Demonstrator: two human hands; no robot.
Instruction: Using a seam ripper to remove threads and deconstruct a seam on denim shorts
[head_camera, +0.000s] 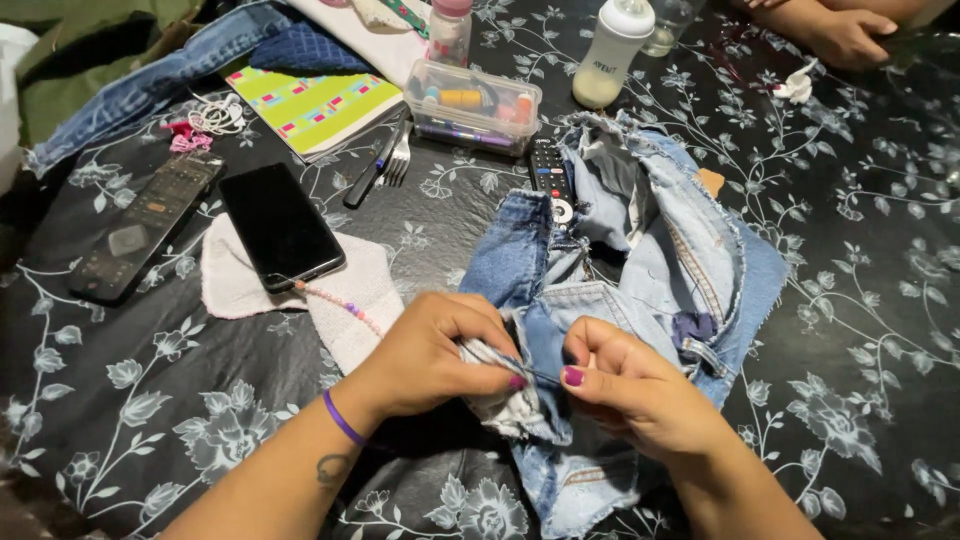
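The left hand (430, 350) pinched a folded edge of the denim (620, 290), fingers closed tight on the cloth, while the right hand (630, 385) pinched a thin needle (540, 377) at that same edge, fingertips pressed together. The denim lay crumpled on the flowered black tablecloth (850, 300) just in front of the person, partly covering a remote (549, 175). To the left lay a phone (280, 225) on a pink cloth (355, 295), a second remote (145, 225), a fork (398, 160) and a clear plastic box (475, 105); another person's hand (845, 35) rested at the far edge.
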